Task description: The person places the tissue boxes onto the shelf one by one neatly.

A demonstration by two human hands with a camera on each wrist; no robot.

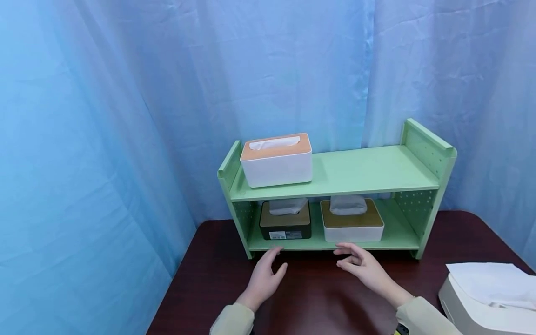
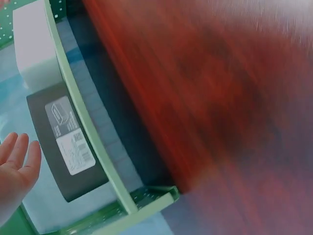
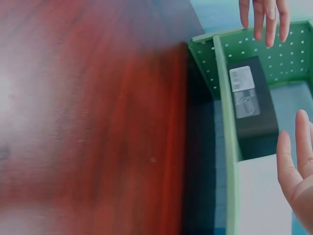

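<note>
My left hand [image 1: 263,278] hovers over the table in front of the lower shelf, thumb apart from the fingers, holding nothing. Nearest to it is a dark tissue box [image 1: 264,231] with a brown lid, a tissue sticking up and a label on its front. My right hand [image 1: 368,270], fingers loosely bent, is just before a white tissue box [image 1: 353,234] with a wooden lid on the same shelf; it holds nothing either. Another white tissue box [image 1: 278,172], with a light tan lid, stands at the left end of the upper shelf. Both wrist views show relaxed fingers [image 2: 19,152] beside the shelf.
The light green two-tier shelf [image 1: 360,170] has raised, perforated side panels and stands at the back of the dark red-brown table [image 1: 310,298]. At the right front sits a larger white tissue box [image 1: 469,307] with a tissue draped over it. Blue curtains [image 1: 293,70] hang behind and at the left.
</note>
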